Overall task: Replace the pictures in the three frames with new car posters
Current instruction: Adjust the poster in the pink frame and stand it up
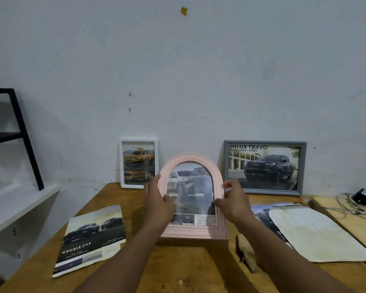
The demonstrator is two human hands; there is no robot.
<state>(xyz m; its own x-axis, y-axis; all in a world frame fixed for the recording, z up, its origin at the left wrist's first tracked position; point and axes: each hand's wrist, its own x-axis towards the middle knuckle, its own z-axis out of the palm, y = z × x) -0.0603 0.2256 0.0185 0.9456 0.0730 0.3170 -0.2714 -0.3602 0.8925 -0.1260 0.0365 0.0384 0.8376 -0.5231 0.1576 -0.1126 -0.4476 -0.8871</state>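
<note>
Head cam: pink arched frame (192, 233) held upright mid-counter (178, 263), car poster (191, 187) inside.
So the left hand (157, 205) grips its left edge, and the right hand (234, 203) has its fingers (230, 184) pinching the right edge.

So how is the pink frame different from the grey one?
The pink frame has a rounded arch top and stands taller than wide; the grey frame is a plain rectangle, wider than tall. The left hand and right hand hold the pink frame at its sides; the grey frame leans on the wall, untouched. Both show a car picture.
</note>
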